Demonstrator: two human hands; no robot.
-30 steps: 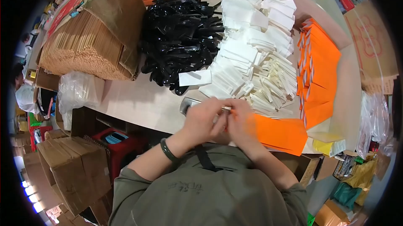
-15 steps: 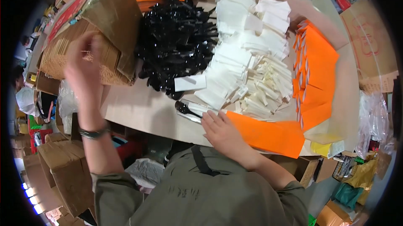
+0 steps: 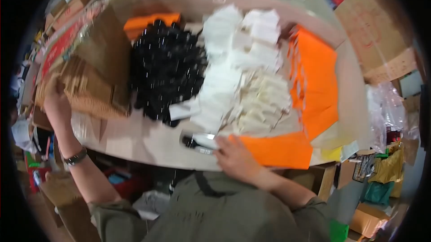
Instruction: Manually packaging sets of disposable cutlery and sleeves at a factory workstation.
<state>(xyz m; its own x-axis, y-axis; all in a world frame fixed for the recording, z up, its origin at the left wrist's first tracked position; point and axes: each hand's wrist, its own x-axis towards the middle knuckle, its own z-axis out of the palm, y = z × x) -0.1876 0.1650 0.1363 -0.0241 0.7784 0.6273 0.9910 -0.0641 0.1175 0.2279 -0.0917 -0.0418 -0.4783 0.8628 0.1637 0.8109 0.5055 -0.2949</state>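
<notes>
My left hand (image 3: 57, 100) reaches to the near left edge of a stack of brown corrugated cardboard pieces (image 3: 90, 94) in an open carton (image 3: 105, 40). Blur smears its fingers, and whether they grip a piece is unclear. Low over the table's front edge, my right hand (image 3: 238, 159) has its fingers closed over the end of a black spoon (image 3: 188, 141) and a flat white packet (image 3: 207, 140) lying together. An orange sleeve (image 3: 283, 151) lies flat beside and partly beneath that hand.
Beyond my hands lie a heap of black spoons (image 3: 168, 69), rows of white packets (image 3: 220, 76) and a pile of cream-coloured slim pieces (image 3: 265, 100). Orange sleeves (image 3: 321, 85) stand stacked at the right. A low raised wall (image 3: 287, 11) rims the table.
My left hand has moved left and down from above the cardboard stack to its near edge. My right hand stays by the spoon and packet. The whole view has shifted.
</notes>
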